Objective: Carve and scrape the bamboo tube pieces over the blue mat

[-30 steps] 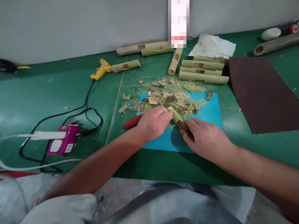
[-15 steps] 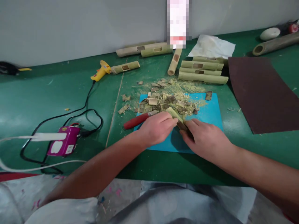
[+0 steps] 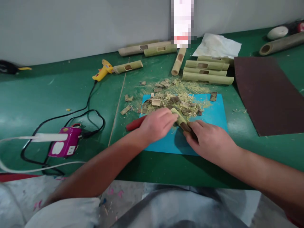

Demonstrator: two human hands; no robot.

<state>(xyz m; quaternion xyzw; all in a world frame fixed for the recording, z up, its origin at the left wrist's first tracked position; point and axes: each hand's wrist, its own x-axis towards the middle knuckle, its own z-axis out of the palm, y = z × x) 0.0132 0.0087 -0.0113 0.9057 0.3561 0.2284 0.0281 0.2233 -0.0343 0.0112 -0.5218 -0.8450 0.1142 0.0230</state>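
Note:
A short green bamboo tube (image 3: 178, 116), with a dark cut-out near its lower end, slants over the blue sheet (image 3: 163, 142). My right hand (image 3: 209, 137) grips its near end between thumb and fingers. Curled closed, my left hand (image 3: 158, 125) is against the tube's left side near the far end; whatever its fingers hold is hidden. Partly behind that hand lies a tool with a red handle (image 3: 136, 123), its other end covered. Bamboo chips and shavings (image 3: 174, 102) are heaped just beyond both hands.
Cut bamboo tubes (image 3: 207, 78) lie stacked behind the chips, beneath a white tissue (image 3: 217, 46). A dark brown sheet (image 3: 270, 98) is at right. On the left are a yellow glue gun (image 3: 104, 71) and a purple power adapter (image 3: 65, 142) with trailing cords.
My left hand has slid up and left along the tube, exposing more of the cut-out and covering the metal end of the red-handled tool. The right hand keeps its grip.

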